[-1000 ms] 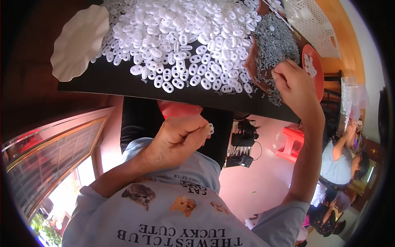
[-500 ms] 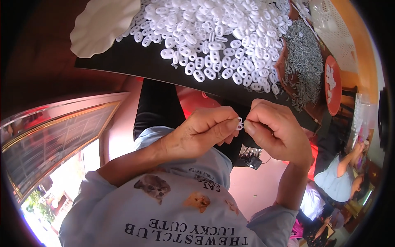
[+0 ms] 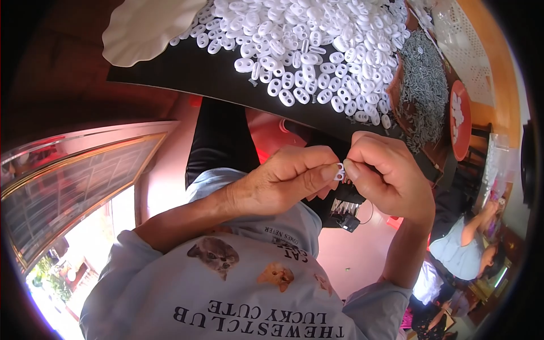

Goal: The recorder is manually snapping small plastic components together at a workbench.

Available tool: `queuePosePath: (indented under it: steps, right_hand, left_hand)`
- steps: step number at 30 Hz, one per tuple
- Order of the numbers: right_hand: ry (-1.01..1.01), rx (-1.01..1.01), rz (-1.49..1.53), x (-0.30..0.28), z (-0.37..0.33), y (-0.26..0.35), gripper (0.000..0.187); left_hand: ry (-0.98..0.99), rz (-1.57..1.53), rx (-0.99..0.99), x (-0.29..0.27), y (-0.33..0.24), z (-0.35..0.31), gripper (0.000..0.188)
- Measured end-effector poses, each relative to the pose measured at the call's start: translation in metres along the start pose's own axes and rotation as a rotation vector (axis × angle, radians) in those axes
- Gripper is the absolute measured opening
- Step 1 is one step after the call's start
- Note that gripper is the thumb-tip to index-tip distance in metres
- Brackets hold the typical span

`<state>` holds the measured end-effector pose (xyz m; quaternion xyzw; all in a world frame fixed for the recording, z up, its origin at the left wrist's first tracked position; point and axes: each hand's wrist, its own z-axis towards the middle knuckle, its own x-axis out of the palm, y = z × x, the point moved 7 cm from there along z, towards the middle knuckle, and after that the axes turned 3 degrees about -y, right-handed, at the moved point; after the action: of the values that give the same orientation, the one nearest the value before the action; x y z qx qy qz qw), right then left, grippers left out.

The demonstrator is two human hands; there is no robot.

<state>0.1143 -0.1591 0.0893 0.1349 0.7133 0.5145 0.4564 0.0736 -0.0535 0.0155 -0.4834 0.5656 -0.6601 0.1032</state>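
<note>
Between the thumb and fingers of my left hand is a small white oval plastic piece with two holes, apparently a cord stopper. My right hand is pinched closed right against its right side. Whatever the right fingertips hold, if anything, is hidden. Both hands are in front of my body, just off the near edge of the dark table. Beyond them lies a large heap of the same white cord stoppers, loose ones spilling toward me. A heap of small grey metal springs is to its right.
A cream scalloped tray stands at the far left of the table. On the right, an orange-red dish holds several white pieces. Below the hands is a small black device. Another person is at work far right.
The view has shifted slightly, so the table and heaps sit a little higher and further right. Both hands stay together at the white cord stopper, their grip much the same.
</note>
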Motion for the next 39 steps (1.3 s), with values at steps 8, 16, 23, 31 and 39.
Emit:
queuePosePath:
  steps: [8, 16, 23, 31, 39]
  right_hand:
    - [-0.021, 0.017, -0.011, 0.0, 0.002, 0.002, 0.015]
    - [-0.017, 0.003, -0.041, 0.006, 0.007, 0.005, 0.014]
    - [-0.102, -0.022, -0.112, 0.017, 0.005, 0.015, 0.01]
    - [-0.058, -0.007, -0.174, 0.023, 0.005, 0.016, 0.01]
    - [-0.077, 0.081, 0.03, 0.022, -0.003, 0.005, 0.011]
  left_hand:
    - [0.011, -0.03, -0.001, -0.002, -0.001, -0.003, 0.026]
    - [-0.003, -0.055, 0.023, -0.004, -0.002, -0.005, 0.026]
    - [-0.047, -0.122, 0.055, -0.005, -0.003, -0.011, 0.024]
    - [-0.082, -0.137, 0.075, 0.0, -0.002, -0.012, 0.025]
    - [-0.092, -0.159, 0.013, -0.007, 0.0, -0.015, 0.026]
